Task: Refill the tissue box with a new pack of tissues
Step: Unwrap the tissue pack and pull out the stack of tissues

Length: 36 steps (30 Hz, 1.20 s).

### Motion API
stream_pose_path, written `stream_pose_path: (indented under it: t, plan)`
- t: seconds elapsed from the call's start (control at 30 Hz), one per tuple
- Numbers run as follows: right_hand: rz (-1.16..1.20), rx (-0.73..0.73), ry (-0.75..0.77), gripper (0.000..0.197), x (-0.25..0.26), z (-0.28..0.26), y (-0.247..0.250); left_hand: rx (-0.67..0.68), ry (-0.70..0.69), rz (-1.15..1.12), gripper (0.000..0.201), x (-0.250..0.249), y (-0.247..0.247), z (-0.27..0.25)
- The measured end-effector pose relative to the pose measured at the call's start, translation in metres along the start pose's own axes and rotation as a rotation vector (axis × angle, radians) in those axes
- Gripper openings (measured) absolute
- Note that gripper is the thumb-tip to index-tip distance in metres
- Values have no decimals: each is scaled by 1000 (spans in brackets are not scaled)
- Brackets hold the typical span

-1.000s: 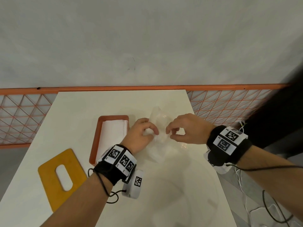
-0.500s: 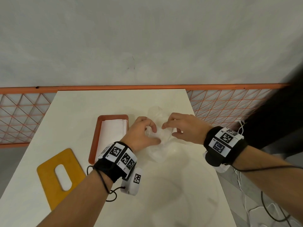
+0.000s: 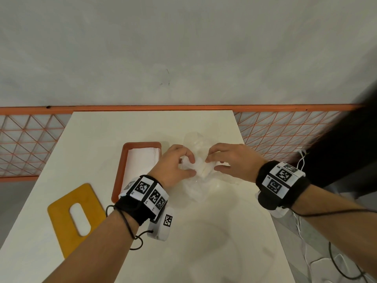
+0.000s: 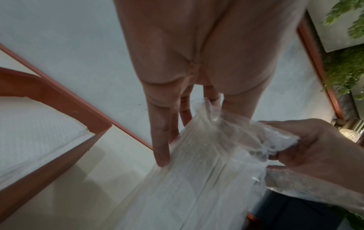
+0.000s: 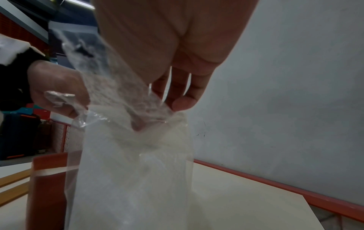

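Note:
A crumpled clear plastic tissue wrapper (image 3: 199, 168) stands on the white table (image 3: 142, 127), held at its top by both hands. My left hand (image 3: 183, 164) pinches its left side, and the right hand (image 3: 212, 160) pinches its right side. In the left wrist view my left hand's fingers (image 4: 161, 140) lie against the wrapper (image 4: 206, 171) while the right hand (image 4: 315, 147) grips a bunched fold. In the right wrist view the wrapper (image 5: 128, 163) hangs below my right hand (image 5: 169, 101). The orange tissue box (image 3: 118, 176) lies open to the left, with a white tissue stack (image 3: 140, 164) inside.
A yellow lid (image 3: 61, 221) with an oval slot lies flat at the near left of the table. An orange mesh railing (image 3: 30, 144) runs behind the table, with a grey wall beyond it. The table's right edge (image 3: 263, 197) is close under my right wrist.
My right hand has moved left toward the left hand. The top of the wrapper is now bunched more tightly between them. The box and the lid have not moved.

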State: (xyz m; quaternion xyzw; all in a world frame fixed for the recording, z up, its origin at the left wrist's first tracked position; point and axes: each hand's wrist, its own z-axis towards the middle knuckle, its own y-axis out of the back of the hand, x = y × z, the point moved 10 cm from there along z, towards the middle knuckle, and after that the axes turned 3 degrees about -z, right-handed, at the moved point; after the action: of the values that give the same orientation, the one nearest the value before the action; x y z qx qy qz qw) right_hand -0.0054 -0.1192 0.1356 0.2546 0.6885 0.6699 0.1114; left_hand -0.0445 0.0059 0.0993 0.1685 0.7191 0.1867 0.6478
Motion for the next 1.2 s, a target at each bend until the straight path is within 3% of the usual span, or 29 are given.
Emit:
stream_pose_path:
  t: [0.3, 0.47, 0.83, 1.0, 1.2]
  plan:
    - [-103, -82, 100, 38, 8, 2, 2, 14, 0, -36, 26, 4, 2, 2]
    - [-123, -135, 165, 31, 10, 0, 3, 21, 20, -73, 25, 9, 4, 2]
    - [-181, -105, 169, 31, 11, 3, 2, -18, 21, -15, 23, 4, 6, 1]
    - [-241, 9, 151, 30, 12, 8, 0, -68, -27, 18, 23, -4, 8, -2]
    - [-403, 210, 72, 35, 13, 18, -7, -8, -75, 127, 30, -14, -3, -5]
